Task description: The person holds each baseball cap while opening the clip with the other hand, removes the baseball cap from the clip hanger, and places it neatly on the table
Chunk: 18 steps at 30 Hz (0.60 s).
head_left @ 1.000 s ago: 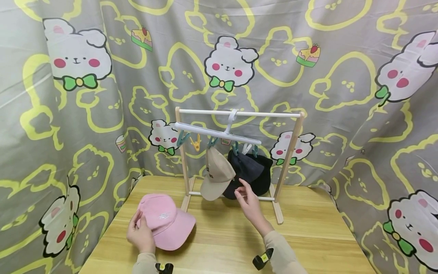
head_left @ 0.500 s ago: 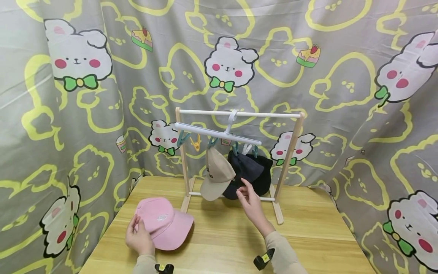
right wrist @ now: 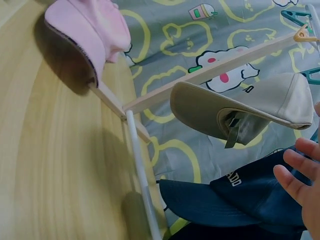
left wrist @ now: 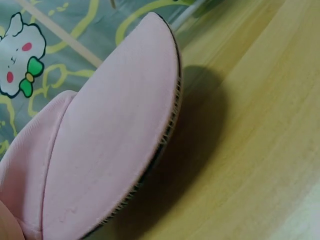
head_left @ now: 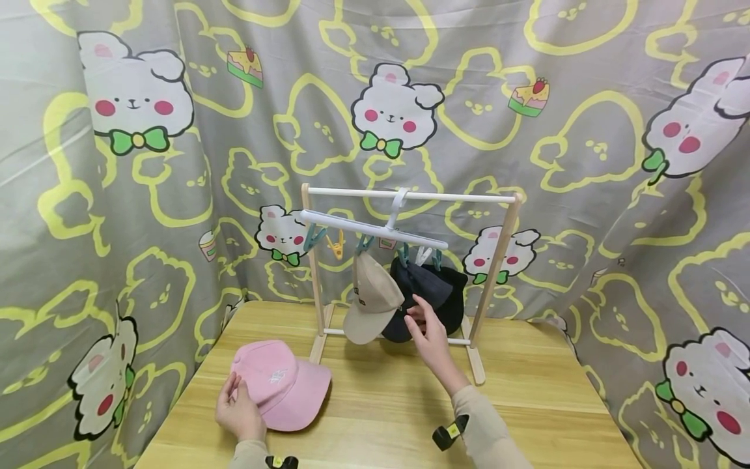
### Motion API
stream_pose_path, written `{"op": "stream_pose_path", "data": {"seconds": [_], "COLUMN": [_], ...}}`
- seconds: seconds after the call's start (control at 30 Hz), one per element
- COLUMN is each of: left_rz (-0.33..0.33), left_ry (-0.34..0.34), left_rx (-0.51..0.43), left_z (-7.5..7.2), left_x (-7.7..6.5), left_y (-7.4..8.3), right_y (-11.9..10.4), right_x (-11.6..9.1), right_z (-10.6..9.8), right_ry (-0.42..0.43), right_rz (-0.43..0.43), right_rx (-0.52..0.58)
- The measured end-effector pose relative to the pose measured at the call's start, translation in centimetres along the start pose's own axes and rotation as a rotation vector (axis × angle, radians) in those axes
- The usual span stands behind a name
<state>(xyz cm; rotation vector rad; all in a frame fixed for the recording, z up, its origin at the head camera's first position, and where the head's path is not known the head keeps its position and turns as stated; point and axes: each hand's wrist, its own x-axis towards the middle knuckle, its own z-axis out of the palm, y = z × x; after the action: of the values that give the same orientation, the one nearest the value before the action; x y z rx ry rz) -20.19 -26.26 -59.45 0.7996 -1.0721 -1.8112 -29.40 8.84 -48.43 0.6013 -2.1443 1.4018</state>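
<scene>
Pink cap (head_left: 275, 374), lower left: our left hand (head_left: 239, 410) pinches it. Centre: our right hand (head_left: 430, 335), fingers loosely spread, seemingly adjusts the navy cap (head_left: 432, 286); next calls for gentleness.

A grey curtain (head_left: 469, 166) printed with white rabbits (head_left: 395, 117), cake slices (head_left: 529, 98) and yellow outlines (head_left: 564, 49) hangs behind and on both sides of the wood-grained surface (head_left: 375, 417).

Desk (head_left: 375, 417) in front of me: yellow-brown wood grain, streaks running side to side. Rack (head_left: 495, 267) stands on it, 2 wooden feet (head_left: 477, 366) flat on surface. Pink cap (head_left: 275, 384) at my left, shadow (left wrist: 205, 110) falling on wood; can't tell whether cap touches.
</scene>
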Motion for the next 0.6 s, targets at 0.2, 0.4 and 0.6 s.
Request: {"op": "stream_pose_path", "data": {"seconds": [0.2,0.4,0.6], "left_rz": [0.006,-0.007,0.004], "left_ry": [-0.01,-0.013,-0.03], "left_rx": [0.063,0.14,0.219], "left_z": [-0.3,-0.5,-0.8], "left_x": [-0.4,-0.6,-0.6], "left_y": [0.2,0.3,0.2], "right_y": [0.0,-0.4,-0.5], "right_x": [0.9,1.7,2.3], "right_z": [0.0,0.0,0.2], "right_ry": [-0.007,-0.013,-0.013], "right_rz": [-0.045,-0.093,-0.124], "right_rx": [-0.004,-0.035,-0.048]}}
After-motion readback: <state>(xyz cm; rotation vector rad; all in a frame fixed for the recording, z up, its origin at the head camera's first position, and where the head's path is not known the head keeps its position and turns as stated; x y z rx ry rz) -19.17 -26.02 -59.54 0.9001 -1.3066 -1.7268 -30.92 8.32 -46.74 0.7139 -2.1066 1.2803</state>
